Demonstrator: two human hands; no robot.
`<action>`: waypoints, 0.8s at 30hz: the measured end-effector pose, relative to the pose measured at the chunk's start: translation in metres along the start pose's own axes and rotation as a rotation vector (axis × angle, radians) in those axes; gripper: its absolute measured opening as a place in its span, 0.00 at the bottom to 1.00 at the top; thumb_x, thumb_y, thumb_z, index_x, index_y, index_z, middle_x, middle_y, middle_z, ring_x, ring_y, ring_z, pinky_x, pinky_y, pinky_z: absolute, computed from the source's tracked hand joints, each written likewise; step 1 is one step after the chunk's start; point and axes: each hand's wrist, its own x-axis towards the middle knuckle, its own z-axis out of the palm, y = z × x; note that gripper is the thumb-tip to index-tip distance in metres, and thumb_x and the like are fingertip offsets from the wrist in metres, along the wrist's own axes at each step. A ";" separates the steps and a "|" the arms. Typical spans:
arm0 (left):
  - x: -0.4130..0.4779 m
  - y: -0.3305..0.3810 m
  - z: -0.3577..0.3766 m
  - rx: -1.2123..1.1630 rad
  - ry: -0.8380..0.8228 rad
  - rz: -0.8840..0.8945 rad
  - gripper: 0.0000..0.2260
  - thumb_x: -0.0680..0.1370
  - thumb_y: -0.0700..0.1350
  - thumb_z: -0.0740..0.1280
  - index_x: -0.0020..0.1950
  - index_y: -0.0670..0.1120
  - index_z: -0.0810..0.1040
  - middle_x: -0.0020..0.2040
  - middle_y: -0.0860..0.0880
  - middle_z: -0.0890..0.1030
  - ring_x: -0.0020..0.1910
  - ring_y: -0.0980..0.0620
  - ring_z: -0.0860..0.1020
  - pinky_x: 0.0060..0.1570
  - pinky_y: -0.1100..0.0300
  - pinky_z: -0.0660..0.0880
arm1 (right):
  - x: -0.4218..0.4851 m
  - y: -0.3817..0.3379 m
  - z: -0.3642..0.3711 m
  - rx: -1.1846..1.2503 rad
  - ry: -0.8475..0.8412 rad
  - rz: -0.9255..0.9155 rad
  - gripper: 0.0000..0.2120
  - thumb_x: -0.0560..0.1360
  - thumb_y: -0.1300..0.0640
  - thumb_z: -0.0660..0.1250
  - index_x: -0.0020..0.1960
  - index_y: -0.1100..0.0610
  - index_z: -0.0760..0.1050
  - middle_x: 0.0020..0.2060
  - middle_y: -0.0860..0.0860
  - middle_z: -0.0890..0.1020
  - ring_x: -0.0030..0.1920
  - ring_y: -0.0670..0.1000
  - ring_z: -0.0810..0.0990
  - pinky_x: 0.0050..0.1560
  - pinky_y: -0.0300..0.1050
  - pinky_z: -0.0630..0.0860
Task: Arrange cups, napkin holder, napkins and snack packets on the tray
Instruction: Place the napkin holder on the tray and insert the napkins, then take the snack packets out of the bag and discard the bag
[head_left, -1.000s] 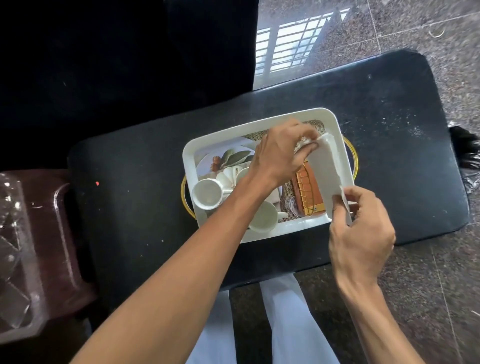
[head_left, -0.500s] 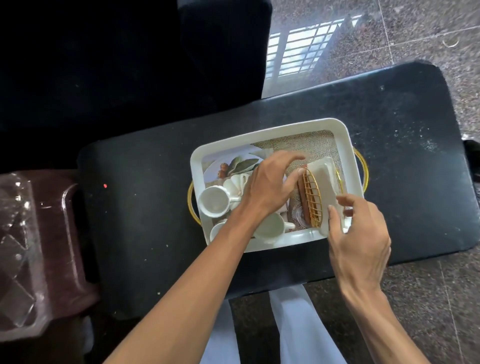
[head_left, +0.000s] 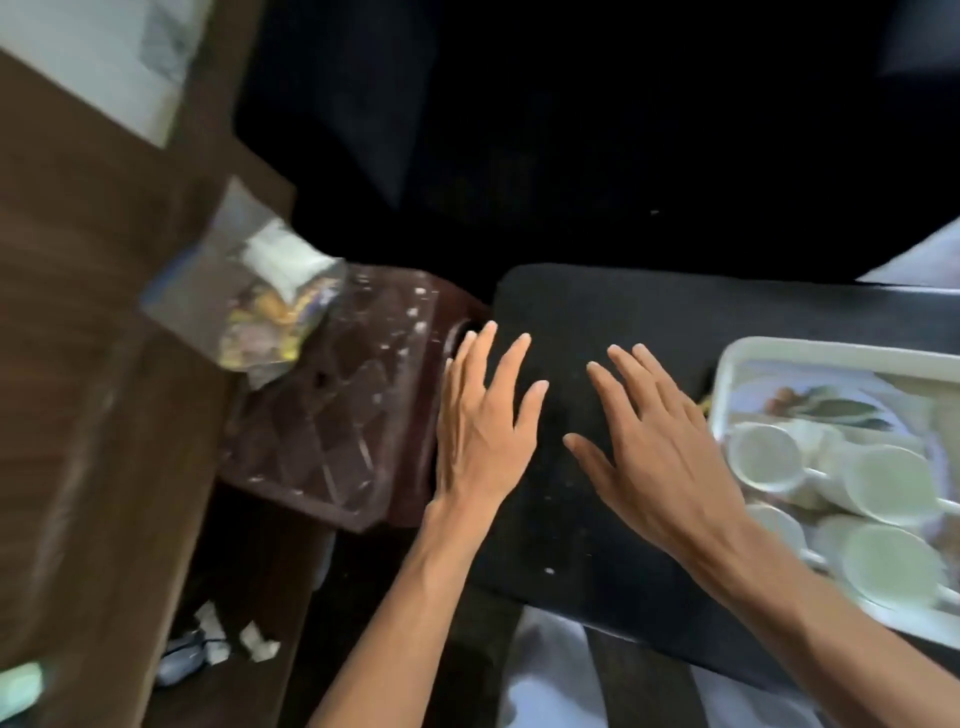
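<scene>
- Snack packets (head_left: 265, 332), colourful foil ones bunched inside a clear plastic bag (head_left: 218, 260), lie off the tray. They sit on the far left corner of a dark brown plastic stand (head_left: 384, 317), just beside the left edge of the tabletop. Blur hides how many there are.
- The left hand (head_left: 483, 431) hovers over the left edge of the black padded tabletop (head_left: 597, 306). Its fingers are straight and spread, holding nothing, with the fingertips pointing toward the stand.
- The right hand (head_left: 660, 457) hovers beside it, further in from that edge, likewise spread and empty. Whether either palm touches the surface cannot be told.
- The white rectangular plastic tray (head_left: 727, 364) sits toward the tabletop's right end. Glossy white ceramic cups (head_left: 763, 457) are packed close together along its near side, with a leaf-printed white plate (head_left: 831, 408) toward its far side. The napkin holder and napkins are out of view.
- The packets appear to be the step still to do. The bag looks slick and loose, so a grab at one corner could tip packets off the stand.
- The visible part of the tray is crowded, so a packet dropped on the cups could knock them together. The right forearm lies close to the tray's left rim and could catch a cup when it swings.
</scene>
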 end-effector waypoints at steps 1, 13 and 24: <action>0.000 -0.025 -0.013 0.048 0.017 -0.029 0.22 0.83 0.51 0.64 0.77 0.48 0.71 0.80 0.42 0.65 0.81 0.41 0.61 0.77 0.41 0.61 | 0.012 -0.019 0.007 -0.044 -0.032 -0.042 0.36 0.78 0.38 0.59 0.78 0.58 0.60 0.79 0.57 0.60 0.80 0.57 0.53 0.74 0.59 0.63; 0.053 -0.287 -0.124 0.341 0.161 -0.288 0.27 0.82 0.51 0.65 0.80 0.48 0.65 0.82 0.38 0.59 0.81 0.36 0.58 0.77 0.37 0.56 | 0.136 -0.192 0.084 -0.261 -0.115 -0.236 0.43 0.74 0.24 0.37 0.81 0.49 0.38 0.80 0.52 0.38 0.79 0.56 0.33 0.76 0.67 0.43; 0.097 -0.392 -0.124 -0.441 0.241 -0.800 0.34 0.83 0.52 0.64 0.83 0.46 0.51 0.81 0.43 0.63 0.79 0.42 0.63 0.77 0.50 0.60 | 0.163 -0.240 0.112 -0.341 -0.143 -0.277 0.43 0.76 0.26 0.40 0.81 0.50 0.42 0.81 0.53 0.42 0.80 0.57 0.38 0.76 0.69 0.46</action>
